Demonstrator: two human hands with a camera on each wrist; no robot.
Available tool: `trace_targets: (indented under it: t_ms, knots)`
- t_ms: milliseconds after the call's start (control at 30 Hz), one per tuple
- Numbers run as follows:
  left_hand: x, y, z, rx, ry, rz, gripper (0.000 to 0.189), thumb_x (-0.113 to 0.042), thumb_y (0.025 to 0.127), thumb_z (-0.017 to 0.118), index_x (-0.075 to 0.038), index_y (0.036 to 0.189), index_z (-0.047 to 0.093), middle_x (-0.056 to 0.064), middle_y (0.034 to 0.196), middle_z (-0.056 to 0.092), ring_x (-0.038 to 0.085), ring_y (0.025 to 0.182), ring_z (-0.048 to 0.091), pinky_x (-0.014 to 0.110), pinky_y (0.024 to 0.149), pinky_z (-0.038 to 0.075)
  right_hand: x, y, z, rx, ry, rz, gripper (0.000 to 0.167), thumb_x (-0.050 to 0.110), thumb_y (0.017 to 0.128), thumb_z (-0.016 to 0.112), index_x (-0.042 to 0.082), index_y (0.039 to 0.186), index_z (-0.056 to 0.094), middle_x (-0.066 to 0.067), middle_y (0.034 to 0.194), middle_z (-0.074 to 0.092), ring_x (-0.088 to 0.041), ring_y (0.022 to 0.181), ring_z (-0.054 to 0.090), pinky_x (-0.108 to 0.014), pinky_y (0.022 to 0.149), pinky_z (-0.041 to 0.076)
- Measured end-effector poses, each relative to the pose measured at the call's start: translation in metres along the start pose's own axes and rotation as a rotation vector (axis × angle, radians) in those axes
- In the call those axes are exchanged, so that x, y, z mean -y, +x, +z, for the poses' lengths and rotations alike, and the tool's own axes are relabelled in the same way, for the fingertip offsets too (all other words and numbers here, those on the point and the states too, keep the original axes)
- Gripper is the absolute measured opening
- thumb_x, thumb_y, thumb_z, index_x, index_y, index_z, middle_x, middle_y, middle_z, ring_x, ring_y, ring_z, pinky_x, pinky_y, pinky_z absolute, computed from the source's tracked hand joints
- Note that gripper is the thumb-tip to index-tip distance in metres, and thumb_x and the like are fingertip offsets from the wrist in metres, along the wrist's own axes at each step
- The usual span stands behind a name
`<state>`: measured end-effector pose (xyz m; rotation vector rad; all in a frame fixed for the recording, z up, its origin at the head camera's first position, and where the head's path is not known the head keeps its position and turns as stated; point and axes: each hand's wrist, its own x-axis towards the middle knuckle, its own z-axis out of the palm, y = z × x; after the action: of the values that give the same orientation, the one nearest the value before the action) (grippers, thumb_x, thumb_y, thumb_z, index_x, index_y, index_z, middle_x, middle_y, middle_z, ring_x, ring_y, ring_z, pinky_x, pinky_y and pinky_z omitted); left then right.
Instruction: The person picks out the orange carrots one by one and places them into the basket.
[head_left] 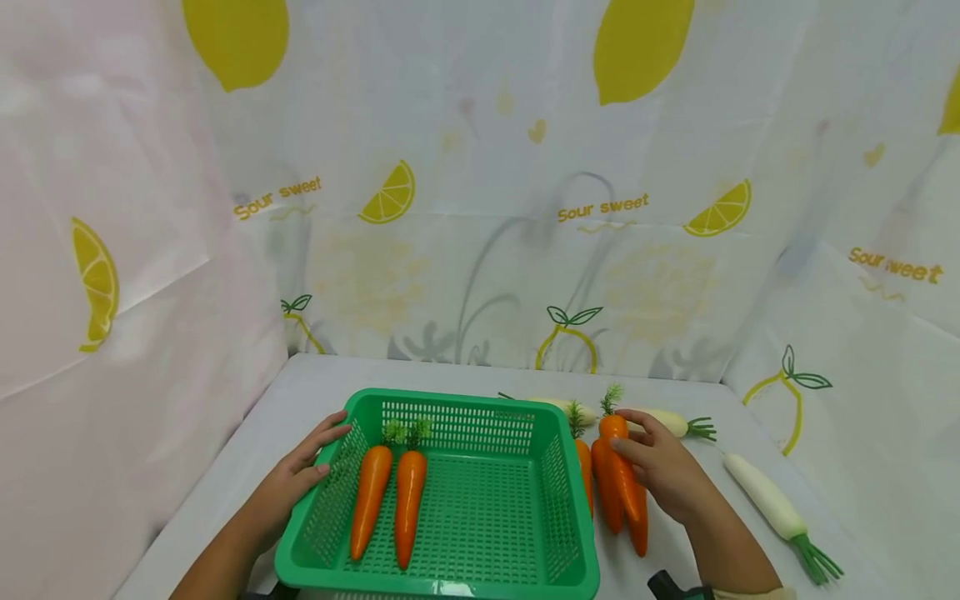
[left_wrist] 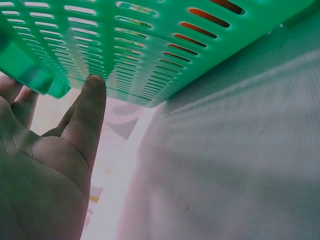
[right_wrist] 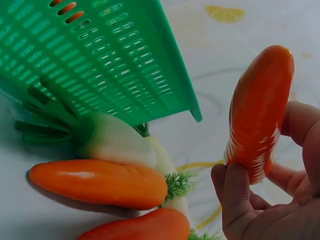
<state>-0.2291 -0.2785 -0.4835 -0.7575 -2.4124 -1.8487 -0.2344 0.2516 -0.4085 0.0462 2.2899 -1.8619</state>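
Observation:
A green slotted basket (head_left: 480,517) stands in front of me, with two orange carrots (head_left: 371,500) lying in its left half, leafy tops away from me. At its left side my left hand (head_left: 281,492) rests on the rim with fairly straight fingers. The thumb (left_wrist: 92,100) touches the outer wall in the left wrist view. To the right of the basket, my right hand (head_left: 663,462) pinches a carrot (right_wrist: 262,105) between thumb and fingers, raised over other carrots (head_left: 606,492) on the table. In the right wrist view, an orange carrot (right_wrist: 100,184) lies beside a white radish (right_wrist: 117,137).
White radishes with green stalks lie on the table's right side: one (head_left: 765,496) farther right, another (head_left: 671,421) behind my right hand, and one (head_left: 566,407) behind the basket's far right corner. Lemon-printed cloth walls (head_left: 480,275) enclose the white table.

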Motion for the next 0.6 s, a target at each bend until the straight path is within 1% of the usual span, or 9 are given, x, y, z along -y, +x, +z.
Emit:
trace_targets:
  t_ms: [100, 167, 333, 400, 500, 600]
  knots:
    - [0.001, 0.001, 0.0, 0.003, -0.02, 0.012, 0.049, -0.01, 0.111, 0.038, -0.001, 0.159, 0.038, 0.009, 0.176, 0.014, -0.016, 0.143, 0.023, 0.014, 0.103, 0.039, 0.004, 0.001, 0.003, 0.01, -0.017, -0.014, 0.065, 0.023, 0.106, 0.062, 0.008, 0.16, 0.03, -0.028, 0.151, 0.041, -0.026, 0.117, 0.062, -0.033, 0.095, 0.052]
    - [0.001, 0.001, -0.001, 0.003, -0.026, 0.017, 0.049, -0.009, 0.111, 0.038, -0.001, 0.159, 0.038, 0.008, 0.176, 0.014, -0.016, 0.144, 0.024, 0.014, 0.103, 0.039, 0.007, 0.002, 0.005, 0.02, -0.033, -0.022, 0.065, 0.024, 0.106, 0.062, 0.008, 0.16, 0.03, -0.028, 0.151, 0.042, -0.027, 0.117, 0.061, -0.035, 0.095, 0.052]
    - [0.002, 0.001, -0.001, 0.008, -0.032, 0.029, 0.049, -0.009, 0.111, 0.038, 0.0, 0.159, 0.038, 0.005, 0.176, 0.015, -0.017, 0.144, 0.024, 0.015, 0.103, 0.041, 0.014, 0.002, 0.011, 0.033, -0.069, -0.018, 0.064, 0.023, 0.105, 0.062, 0.009, 0.16, 0.032, -0.027, 0.153, 0.041, -0.026, 0.12, 0.06, -0.039, 0.098, 0.049]
    - [0.002, 0.001, 0.0, 0.011, -0.033, 0.033, 0.048, -0.008, 0.111, 0.037, 0.0, 0.159, 0.038, 0.005, 0.176, 0.015, -0.016, 0.144, 0.024, 0.016, 0.103, 0.041, 0.017, 0.002, 0.014, 0.036, -0.074, -0.016, 0.063, 0.022, 0.105, 0.062, 0.01, 0.16, 0.032, -0.027, 0.153, 0.041, -0.027, 0.12, 0.06, -0.04, 0.1, 0.048]
    - [0.001, 0.001, 0.0, 0.009, -0.028, 0.036, 0.048, -0.008, 0.111, 0.038, 0.0, 0.159, 0.038, 0.007, 0.176, 0.015, -0.016, 0.145, 0.023, 0.014, 0.104, 0.038, 0.021, 0.002, 0.018, 0.044, -0.072, -0.019, 0.064, 0.021, 0.104, 0.063, 0.01, 0.16, 0.032, -0.028, 0.153, 0.04, -0.029, 0.121, 0.059, -0.042, 0.102, 0.047]
    - [0.0, 0.001, 0.0, 0.004, -0.014, 0.037, 0.048, -0.009, 0.111, 0.038, -0.001, 0.159, 0.039, 0.008, 0.176, 0.016, -0.017, 0.146, 0.021, 0.012, 0.104, 0.036, 0.025, 0.002, 0.022, 0.045, -0.078, -0.026, 0.065, 0.021, 0.104, 0.064, 0.01, 0.16, 0.032, -0.028, 0.153, 0.041, -0.029, 0.12, 0.058, -0.04, 0.1, 0.048]
